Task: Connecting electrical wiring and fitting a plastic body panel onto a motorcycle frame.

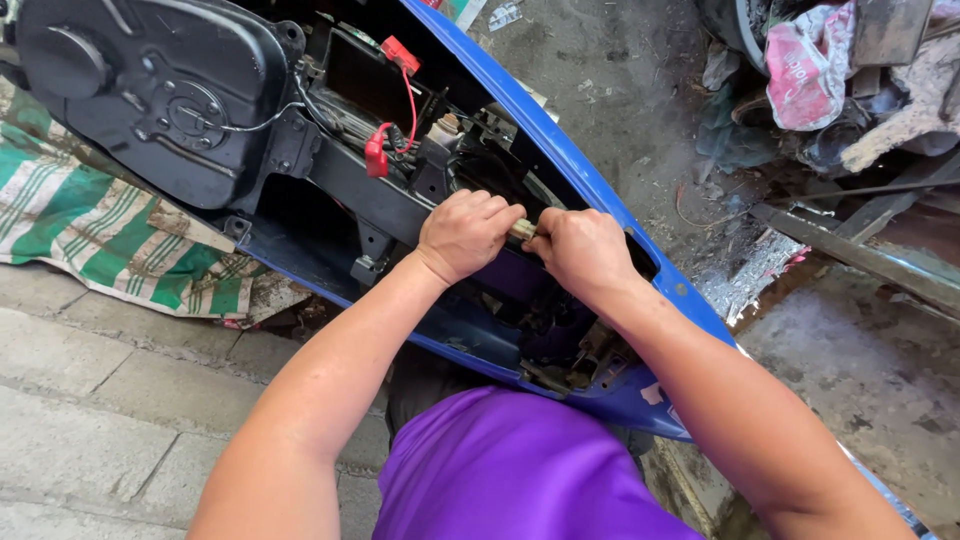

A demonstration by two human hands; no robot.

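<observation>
Left hand [465, 233] is clenching around one end of a small brass-coloured fitting [523, 229], right hand [583, 250] is pinching the other end — it's sitting over the open blue scooter body [600, 190]. Probably rigid, light, slippery; gripping close to the ends looks best.

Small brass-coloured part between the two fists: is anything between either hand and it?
Nothing visible. The left hand and right hand both close directly on the small brass-coloured part, over the open scooter frame; only its middle shows between them.
</observation>
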